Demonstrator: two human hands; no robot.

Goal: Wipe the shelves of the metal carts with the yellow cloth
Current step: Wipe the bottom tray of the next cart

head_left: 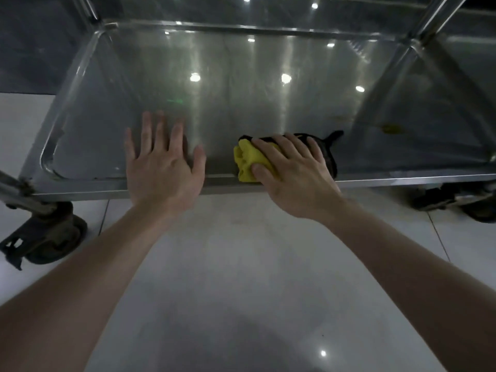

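A shiny metal cart shelf (241,84) with a raised rim fills the upper part of the head view, low above the floor. My right hand (292,170) lies over a bunched yellow cloth (248,162) with a dark edge, thumb and fingers curled around it, at the shelf's near rim. My left hand (161,167) lies flat on the shelf just left of the cloth, fingers straight and spread, holding nothing.
Caster wheels stand at the cart's near left corner (51,237) and near right corner (456,200). An upright post (429,20) rises at the back right. A pale tiled floor (241,277) spreads below, and a small yellowish smudge (391,128) shows at the shelf's right.
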